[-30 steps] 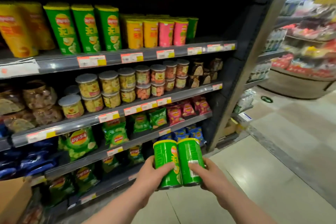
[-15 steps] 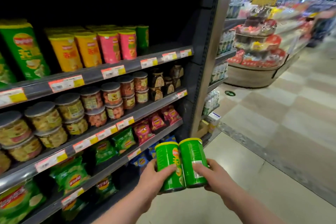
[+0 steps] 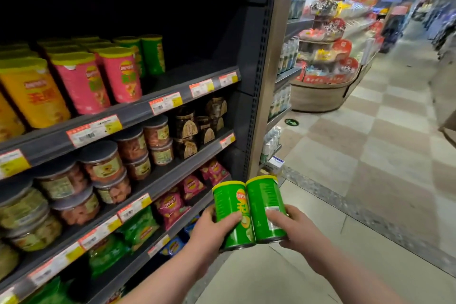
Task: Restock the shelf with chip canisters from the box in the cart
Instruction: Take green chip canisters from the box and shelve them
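Two green chip canisters with yellow lids are held side by side, low in front of the shelving. My left hand [image 3: 214, 228] grips the left green canister [image 3: 232, 215]; my right hand [image 3: 292, 227] grips the right green canister [image 3: 265, 207]. The two cans touch each other and lean slightly left. On the upper shelf [image 3: 138, 116] stand yellow canisters [image 3: 32, 91], pink canisters [image 3: 103, 79] and two green canisters [image 3: 148, 54]. To the right of those green ones the shelf board is bare. The cart and box are out of view.
Below are shelves of lidded plastic jars [image 3: 103, 165] and chip bags [image 3: 172, 205]. The shelving's grey end post [image 3: 266, 81] stands right of the canisters. A round display stand [image 3: 325, 74] sits across the tiled aisle floor [image 3: 370, 168].
The view has swung right along the shelving, so the left-hand green and yellow canisters left the frame and the aisle appeared. Both hands keep the same hold on the two cans.
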Demonstrator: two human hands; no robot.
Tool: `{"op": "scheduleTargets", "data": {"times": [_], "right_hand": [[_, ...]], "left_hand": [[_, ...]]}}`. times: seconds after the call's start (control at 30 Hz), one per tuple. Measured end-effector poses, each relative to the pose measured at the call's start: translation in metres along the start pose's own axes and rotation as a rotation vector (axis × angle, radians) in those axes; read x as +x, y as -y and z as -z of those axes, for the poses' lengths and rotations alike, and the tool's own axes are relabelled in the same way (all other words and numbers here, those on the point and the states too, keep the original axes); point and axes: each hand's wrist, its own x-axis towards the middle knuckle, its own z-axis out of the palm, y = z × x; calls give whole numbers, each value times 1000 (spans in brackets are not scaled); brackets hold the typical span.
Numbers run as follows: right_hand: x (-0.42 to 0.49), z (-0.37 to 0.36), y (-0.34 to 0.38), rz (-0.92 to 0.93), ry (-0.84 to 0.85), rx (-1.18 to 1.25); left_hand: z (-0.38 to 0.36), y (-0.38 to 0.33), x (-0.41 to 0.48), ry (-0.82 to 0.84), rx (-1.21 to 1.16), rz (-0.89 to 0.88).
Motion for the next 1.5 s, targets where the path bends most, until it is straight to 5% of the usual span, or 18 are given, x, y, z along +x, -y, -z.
{"op": "scheduleTargets", "data": {"times": [0.13, 0.77, 1.23, 1.5], "right_hand": [[35, 16, 12, 11, 32, -1], [200, 114, 127, 209, 434, -117], [235, 14, 201, 343, 727, -190], [249, -44, 254, 489, 643, -135]], "left_hand": [[-14, -15, 24, 11, -41, 13], [-117, -94, 125, -450, -111, -167], [-48, -154, 108, -701, -152, -315], [6, -188, 121, -650, -158, -426]]}}
